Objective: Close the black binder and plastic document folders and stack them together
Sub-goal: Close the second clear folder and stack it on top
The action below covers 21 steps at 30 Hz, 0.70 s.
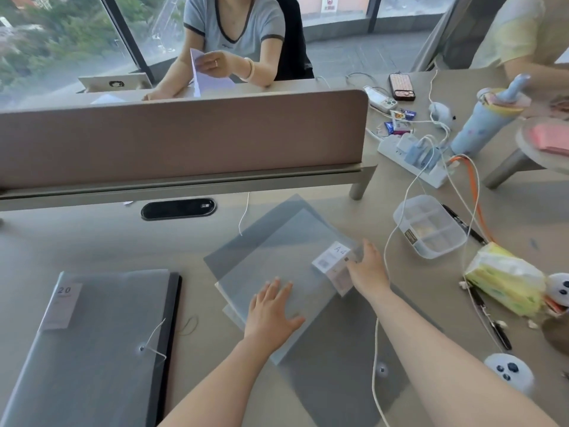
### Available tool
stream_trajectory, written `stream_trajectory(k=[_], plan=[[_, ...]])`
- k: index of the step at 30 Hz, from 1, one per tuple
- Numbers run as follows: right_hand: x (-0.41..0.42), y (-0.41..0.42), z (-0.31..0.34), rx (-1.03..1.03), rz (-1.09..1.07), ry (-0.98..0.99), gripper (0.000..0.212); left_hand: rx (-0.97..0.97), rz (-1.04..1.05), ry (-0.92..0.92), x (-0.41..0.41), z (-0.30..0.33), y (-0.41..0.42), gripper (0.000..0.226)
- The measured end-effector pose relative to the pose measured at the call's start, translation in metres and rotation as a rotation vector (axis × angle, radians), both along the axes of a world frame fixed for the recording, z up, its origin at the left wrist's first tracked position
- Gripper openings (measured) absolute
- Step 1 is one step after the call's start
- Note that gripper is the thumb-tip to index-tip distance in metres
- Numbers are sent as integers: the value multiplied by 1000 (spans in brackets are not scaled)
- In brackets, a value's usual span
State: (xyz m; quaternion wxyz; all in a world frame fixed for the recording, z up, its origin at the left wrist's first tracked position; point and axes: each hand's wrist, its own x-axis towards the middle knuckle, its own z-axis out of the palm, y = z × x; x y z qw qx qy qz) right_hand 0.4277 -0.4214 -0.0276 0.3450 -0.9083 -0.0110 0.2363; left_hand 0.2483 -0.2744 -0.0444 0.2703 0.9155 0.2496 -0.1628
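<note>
both hands are working open and flat: my left hand (272, 312) is pressing palm-down, fingers spread, on the plastic document folders (286, 251), and my right hand (368, 271) is resting loose-fingered at their right corner by the a4 label (334, 266), clamped on nothing that i can tell. the folders are lying fanned at a slant in the middle of the desk (101, 241), long axis running from near-right to far-left. the black binder (101, 349) is lying closed, it seems, well apart to the left, long axis pointing away from me. i'm judging the left hand nearer it, so the stacking is turning on a leftward slide.
</note>
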Motion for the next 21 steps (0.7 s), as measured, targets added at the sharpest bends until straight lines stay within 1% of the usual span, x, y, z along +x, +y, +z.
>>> stream_trajectory(k=[5, 9, 15, 19, 21], plan=[[13, -1, -9, -1, -17, 54, 62, 22, -17, 32, -1, -7, -1, 79], [16, 0, -12, -13, -38, 46, 52, 17, -7, 41, 0, -9, -1, 77], [19, 9, 0, 158, -165, -24, 25, -16, 32, 21, -3, 0, 1, 77], [11, 16, 17, 279, -208, -45, 14, -52, 70, -35, -4, 12, 5, 75], [4, 22, 33, 329, -203, -81, 13, -65, 84, -75, -5, 21, 7, 74]])
